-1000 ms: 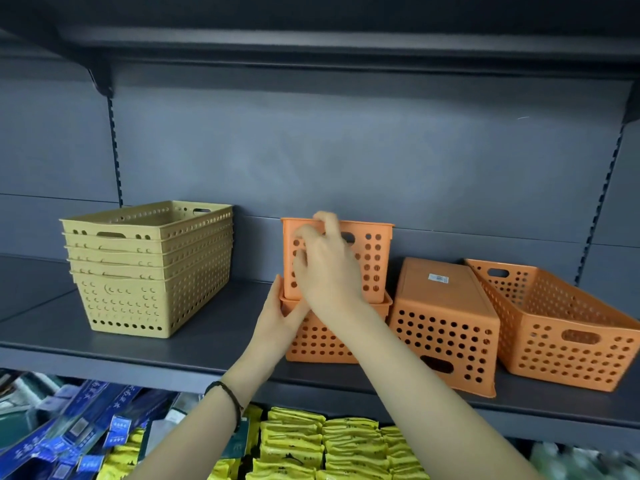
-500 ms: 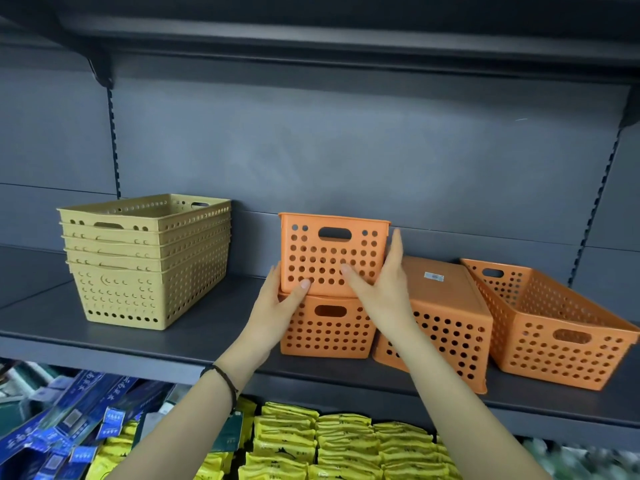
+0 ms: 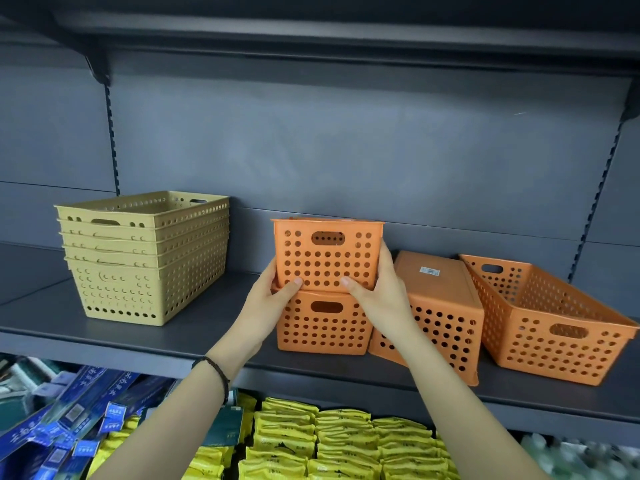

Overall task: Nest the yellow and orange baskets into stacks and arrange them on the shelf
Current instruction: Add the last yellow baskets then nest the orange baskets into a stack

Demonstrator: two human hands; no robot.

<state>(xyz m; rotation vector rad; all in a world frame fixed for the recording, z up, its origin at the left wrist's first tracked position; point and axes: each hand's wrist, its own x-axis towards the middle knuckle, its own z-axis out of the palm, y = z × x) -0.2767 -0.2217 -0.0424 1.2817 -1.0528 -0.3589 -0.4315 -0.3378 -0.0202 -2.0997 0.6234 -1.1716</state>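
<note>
An upright orange basket (image 3: pixel 327 254) sits partly inside a second orange basket (image 3: pixel 323 327) on the grey shelf (image 3: pixel 138 341). My left hand (image 3: pixel 273 299) grips its lower left corner, thumb on the front face. My right hand (image 3: pixel 377 292) grips its lower right corner the same way. Right of them an orange basket (image 3: pixel 446 306) lies upside down, and another upright orange basket (image 3: pixel 554 323) stands at the far right. A nested stack of several yellow baskets (image 3: pixel 145 258) stands at the left.
The shelf's back panel (image 3: pixel 346 150) rises close behind the baskets, and an upper shelf (image 3: pixel 311 32) overhangs. Below the shelf edge lie yellow packets (image 3: pixel 346 445) and blue packages (image 3: pixel 69 417). Bare shelf shows between the yellow stack and the orange baskets.
My right hand left the top basket's front rim and moved to its lower right corner. The top basket turned level and now sits straighter in the lower one.
</note>
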